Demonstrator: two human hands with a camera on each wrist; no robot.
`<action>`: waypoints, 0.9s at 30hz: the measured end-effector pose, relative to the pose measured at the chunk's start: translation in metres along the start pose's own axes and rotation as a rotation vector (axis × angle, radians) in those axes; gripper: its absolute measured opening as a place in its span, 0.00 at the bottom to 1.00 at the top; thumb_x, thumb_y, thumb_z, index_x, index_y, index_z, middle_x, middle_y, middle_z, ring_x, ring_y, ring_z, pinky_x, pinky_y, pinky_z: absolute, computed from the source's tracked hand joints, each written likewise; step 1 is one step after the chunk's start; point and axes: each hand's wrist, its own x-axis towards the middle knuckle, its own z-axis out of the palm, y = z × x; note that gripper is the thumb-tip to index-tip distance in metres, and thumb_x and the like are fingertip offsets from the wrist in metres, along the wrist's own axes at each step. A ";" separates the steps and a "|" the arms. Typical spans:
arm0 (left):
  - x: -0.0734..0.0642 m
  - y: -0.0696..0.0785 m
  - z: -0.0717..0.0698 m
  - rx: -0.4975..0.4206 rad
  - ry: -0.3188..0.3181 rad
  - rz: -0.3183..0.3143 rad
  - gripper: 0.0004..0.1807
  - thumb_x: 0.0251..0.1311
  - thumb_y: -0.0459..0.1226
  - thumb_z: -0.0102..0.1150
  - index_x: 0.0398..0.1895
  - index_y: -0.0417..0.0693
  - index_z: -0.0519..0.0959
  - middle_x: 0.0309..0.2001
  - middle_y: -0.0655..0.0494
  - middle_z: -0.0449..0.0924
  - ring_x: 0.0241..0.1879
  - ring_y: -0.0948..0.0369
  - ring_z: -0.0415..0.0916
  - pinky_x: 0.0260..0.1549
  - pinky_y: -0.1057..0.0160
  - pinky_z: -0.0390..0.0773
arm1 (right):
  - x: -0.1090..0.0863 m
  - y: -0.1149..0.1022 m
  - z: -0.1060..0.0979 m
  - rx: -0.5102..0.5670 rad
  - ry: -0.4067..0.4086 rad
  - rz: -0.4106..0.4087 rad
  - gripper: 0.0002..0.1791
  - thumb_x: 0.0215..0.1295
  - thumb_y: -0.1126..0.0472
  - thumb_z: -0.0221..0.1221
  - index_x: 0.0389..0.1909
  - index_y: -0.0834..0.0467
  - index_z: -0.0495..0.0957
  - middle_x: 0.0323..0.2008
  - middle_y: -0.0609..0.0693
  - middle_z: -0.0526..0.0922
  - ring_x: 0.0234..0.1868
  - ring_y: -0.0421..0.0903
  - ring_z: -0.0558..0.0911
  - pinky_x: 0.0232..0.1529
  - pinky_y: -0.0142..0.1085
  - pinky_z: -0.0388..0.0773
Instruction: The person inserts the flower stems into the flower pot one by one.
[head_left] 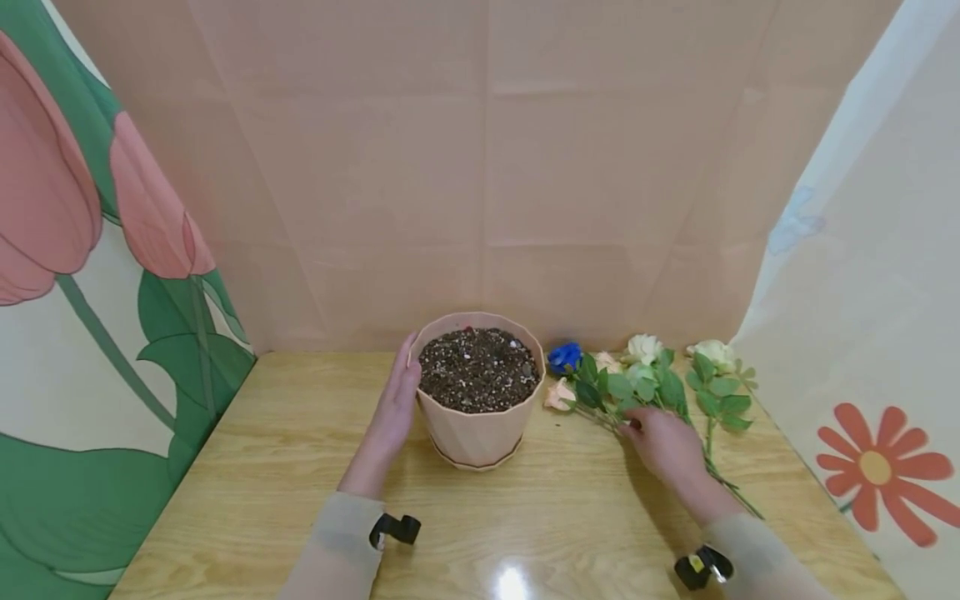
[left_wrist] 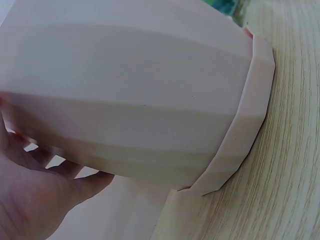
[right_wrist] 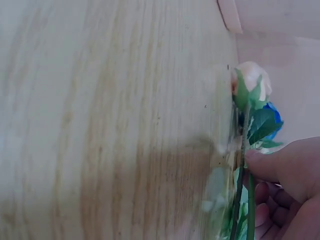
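Observation:
A pale pink faceted pot (head_left: 474, 433) filled with dark soil (head_left: 480, 371) stands upright on its saucer (left_wrist: 252, 107). My left hand (head_left: 393, 404) rests against the pot's left side, fingers extended along its wall. To the pot's right lie several roses, among them a blue rose (head_left: 564, 357), a peach rose (head_left: 559, 395) and a white rose (head_left: 643, 348). My right hand (head_left: 667, 446) is down among their stems. Its thumb and curled fingers pinch a green rose stem (right_wrist: 251, 207) below the blooms; leaves and other stems partly hide which bloom it carries.
Another white rose (head_left: 712, 356) with a long stem lies farther right on the wooden table (head_left: 555, 517). A pink cloth backdrop (head_left: 480, 167) rises behind the table. Flower-painted panels stand left and right, close to the table's sides.

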 end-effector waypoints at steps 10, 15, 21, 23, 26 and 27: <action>-0.001 -0.001 0.000 0.003 -0.004 0.009 0.32 0.89 0.58 0.31 0.91 0.77 0.47 0.90 0.57 0.44 0.86 0.43 0.47 0.80 0.27 0.46 | -0.008 -0.002 -0.008 0.132 -0.026 0.060 0.11 0.74 0.61 0.71 0.50 0.64 0.91 0.39 0.55 0.92 0.38 0.57 0.90 0.40 0.59 0.86; -0.001 -0.001 0.000 -0.002 -0.014 0.024 0.33 0.89 0.57 0.31 0.92 0.73 0.47 0.90 0.54 0.44 0.86 0.41 0.46 0.79 0.25 0.45 | -0.008 -0.004 -0.014 0.174 -0.063 0.126 0.15 0.78 0.59 0.68 0.55 0.67 0.89 0.42 0.55 0.91 0.39 0.54 0.88 0.39 0.55 0.85; 0.000 -0.001 0.000 -0.008 -0.015 0.020 0.33 0.89 0.57 0.31 0.92 0.75 0.47 0.90 0.55 0.43 0.87 0.42 0.45 0.79 0.25 0.44 | -0.009 -0.009 -0.024 0.255 -0.075 0.177 0.17 0.82 0.58 0.63 0.60 0.65 0.86 0.45 0.54 0.89 0.38 0.49 0.85 0.34 0.44 0.81; 0.000 0.000 0.000 -0.008 -0.016 0.022 0.33 0.89 0.58 0.31 0.92 0.74 0.47 0.90 0.55 0.44 0.87 0.42 0.45 0.79 0.26 0.45 | -0.009 -0.011 -0.027 0.280 -0.061 0.175 0.17 0.83 0.57 0.63 0.60 0.65 0.86 0.45 0.53 0.89 0.40 0.49 0.86 0.34 0.44 0.81; -0.001 0.001 0.000 -0.005 -0.017 0.024 0.33 0.89 0.58 0.32 0.91 0.75 0.47 0.90 0.55 0.44 0.86 0.42 0.46 0.79 0.26 0.45 | -0.009 -0.014 -0.032 0.309 -0.046 0.179 0.17 0.84 0.54 0.62 0.60 0.63 0.86 0.46 0.54 0.90 0.42 0.51 0.87 0.34 0.44 0.82; -0.001 0.002 0.000 -0.003 -0.016 0.021 0.33 0.89 0.58 0.32 0.91 0.75 0.48 0.90 0.55 0.44 0.86 0.42 0.46 0.79 0.26 0.45 | -0.009 -0.015 -0.034 0.321 -0.042 0.181 0.18 0.85 0.54 0.62 0.60 0.63 0.86 0.46 0.55 0.90 0.43 0.52 0.87 0.34 0.44 0.82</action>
